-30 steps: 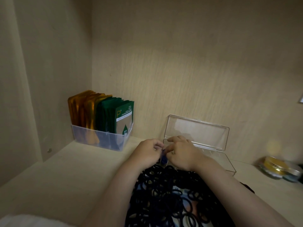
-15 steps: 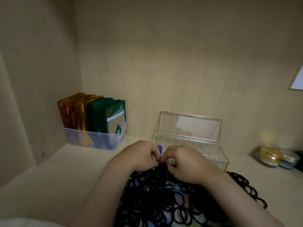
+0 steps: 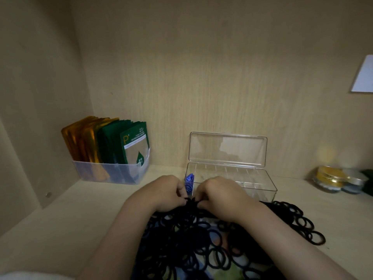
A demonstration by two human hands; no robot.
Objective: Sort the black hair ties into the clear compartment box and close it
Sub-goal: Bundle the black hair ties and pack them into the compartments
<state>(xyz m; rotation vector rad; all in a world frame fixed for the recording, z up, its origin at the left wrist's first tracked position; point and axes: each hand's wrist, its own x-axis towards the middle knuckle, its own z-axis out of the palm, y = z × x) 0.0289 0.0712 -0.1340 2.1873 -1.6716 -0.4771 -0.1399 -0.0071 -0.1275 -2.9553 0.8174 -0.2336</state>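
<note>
A second ago both hands were up at the near-left corner of the box (image 3: 242, 191). Now they have dropped to the top of the pile of ties (image 3: 201, 239). The left hand (image 3: 167, 194) and right hand (image 3: 220, 196) sit knuckle to knuckle, fingers curled, each pinching the same small black tuft where the heap peaks. This looks like picking the next few ties loose, so the sorting is probably at an early stage. The ties are thin black loops, tangled and overlapping, spread across the shelf (image 3: 80, 209) just in front of the box, trailing off to the right. The box stands open, its lid (image 3: 227, 149) upright against the back wall. Only a small blue item (image 3: 189, 181) shows in the leftmost compartment, and the other compartments look bare.
</note>
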